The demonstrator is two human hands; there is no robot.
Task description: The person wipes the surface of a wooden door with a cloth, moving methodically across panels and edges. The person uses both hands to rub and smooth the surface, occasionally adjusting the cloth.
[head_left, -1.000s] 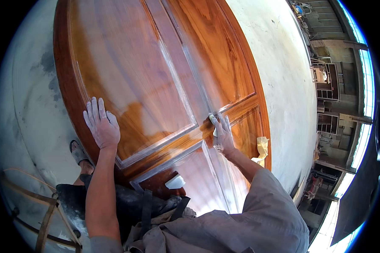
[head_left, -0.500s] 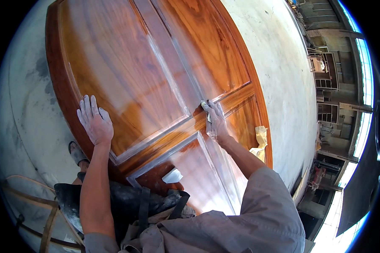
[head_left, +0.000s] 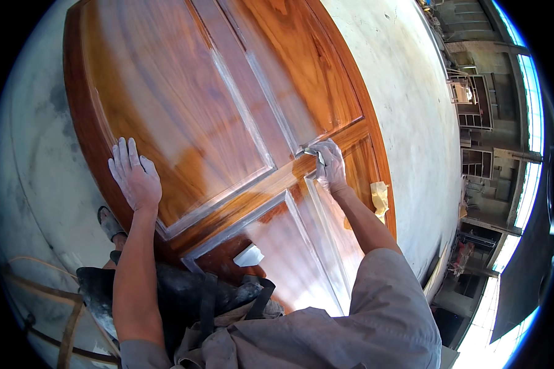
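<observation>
A large glossy brown wooden panelled door point(head_left: 178, 104) lies flat in front of me, whitish dust along its mouldings. My left hand point(head_left: 135, 178) rests flat on the door's left border, fingers stretched and holding nothing. Near the middle crosspiece, my right hand point(head_left: 331, 169) is closed around a small folded piece of sandpaper point(head_left: 312, 152). Its edge touches the moulding at the lower corner of the upper right panel. White dust coats both hands. The sandpaper is mostly hidden under my fingers.
A pale folded piece of paper point(head_left: 249, 256) lies on the lower left panel. Crumpled yellowish paper point(head_left: 380, 200) sits on the right border. Around the door is a pale concrete floor point(head_left: 406, 117). A wooden frame point(head_left: 71, 329) stands at lower left; shelving point(head_left: 477, 163) lines the far right.
My right hand has slid a little to the right with the sandpaper, from the central upright to the panel's corner moulding. My left hand stays on the left border.
</observation>
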